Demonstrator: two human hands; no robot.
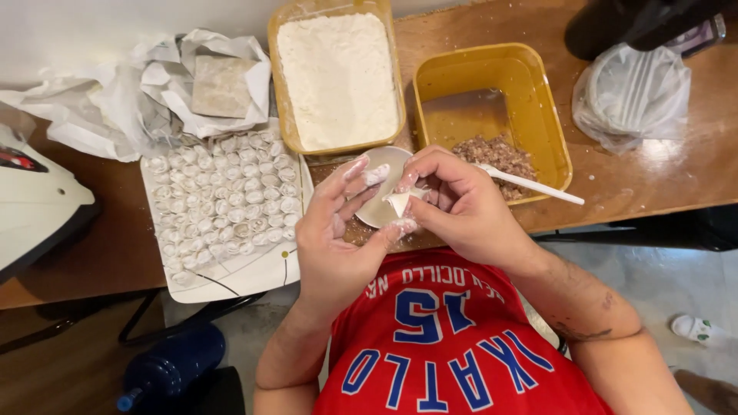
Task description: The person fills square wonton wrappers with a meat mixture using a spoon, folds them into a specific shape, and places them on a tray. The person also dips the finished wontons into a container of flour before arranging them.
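Above the table edge | small dumpling [399,202] pinched between floured fingers [406,183] of both hands | right hand [461,204], left hand [338,230]

Glossy yellow plastic tub [538,92], matt powdery flour [338,77], varnished wooden table [653,184], crumpled paper [154,92].

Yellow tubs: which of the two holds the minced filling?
The right-hand yellow tub, mostly bare, with minced filling and a white spoon in its near corner. The left tub is full of white flour.
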